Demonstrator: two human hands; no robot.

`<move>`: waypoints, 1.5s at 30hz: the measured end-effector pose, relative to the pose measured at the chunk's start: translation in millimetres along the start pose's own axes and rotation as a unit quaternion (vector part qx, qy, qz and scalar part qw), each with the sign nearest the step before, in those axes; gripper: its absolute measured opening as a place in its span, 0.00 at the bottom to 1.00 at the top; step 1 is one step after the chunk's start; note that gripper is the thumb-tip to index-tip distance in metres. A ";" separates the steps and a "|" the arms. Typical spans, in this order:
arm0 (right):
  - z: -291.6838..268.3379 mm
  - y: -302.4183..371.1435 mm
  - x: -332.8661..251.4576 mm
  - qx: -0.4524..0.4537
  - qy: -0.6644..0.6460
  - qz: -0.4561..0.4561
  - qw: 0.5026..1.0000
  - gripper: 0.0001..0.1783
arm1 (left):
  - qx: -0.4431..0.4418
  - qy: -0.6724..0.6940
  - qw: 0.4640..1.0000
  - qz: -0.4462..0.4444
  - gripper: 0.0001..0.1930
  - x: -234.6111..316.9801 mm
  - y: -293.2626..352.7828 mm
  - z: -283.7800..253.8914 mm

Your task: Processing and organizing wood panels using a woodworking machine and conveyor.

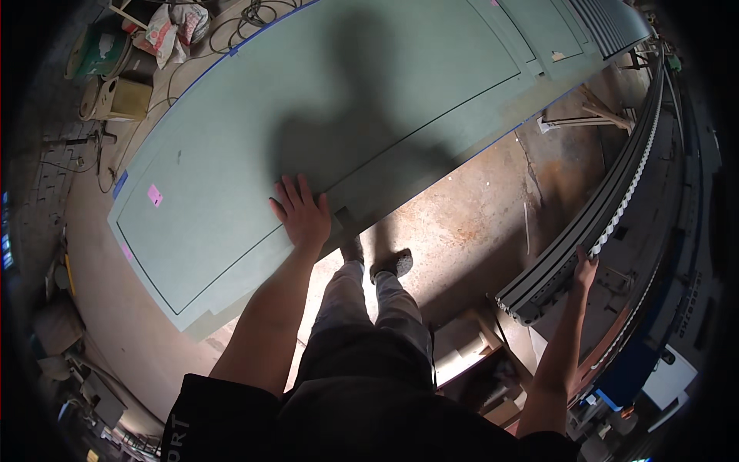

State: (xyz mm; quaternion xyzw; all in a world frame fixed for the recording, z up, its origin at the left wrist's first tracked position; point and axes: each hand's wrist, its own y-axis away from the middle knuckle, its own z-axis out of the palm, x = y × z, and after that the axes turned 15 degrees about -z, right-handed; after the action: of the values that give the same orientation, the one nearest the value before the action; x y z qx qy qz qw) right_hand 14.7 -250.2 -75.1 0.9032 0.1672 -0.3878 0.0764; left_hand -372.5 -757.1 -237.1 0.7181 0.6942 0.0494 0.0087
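Note:
A large pale green panel [223,154] with dark grooves lies at waist height in front of me. My left hand [305,219] rests flat on it near its close edge, fingers spread and holding nothing. My shadow falls across the panel's middle. Out to the right, my right hand [586,269] is closed at the lower end of a long white wavy strip [620,212]. That strip runs along a stack of long dark grey slats [570,250]. Part of the right hand's grip is hidden.
Pink stickers [155,195] and blue tape [120,185] mark the panel. Beyond its far left side are a yellowish canister [127,98], a sack [175,35] and coiled cable [258,14]. A wooden trestle [589,119] stands behind the slats. Boxes [462,339] sit by my right leg.

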 end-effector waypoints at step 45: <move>6.6 -52.9 -45.6 0.079 0.175 0.002 0.981 0.51 | -0.318 -0.094 0.943 -0.011 0.64 -4.0 -24.9 -13.8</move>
State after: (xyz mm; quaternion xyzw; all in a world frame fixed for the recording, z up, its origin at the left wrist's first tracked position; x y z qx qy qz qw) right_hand -38.3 -213.7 -46.9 0.9608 0.1447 -0.2353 -0.0249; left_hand -398.5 -761.0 -225.7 0.6721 0.6459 0.1995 0.3022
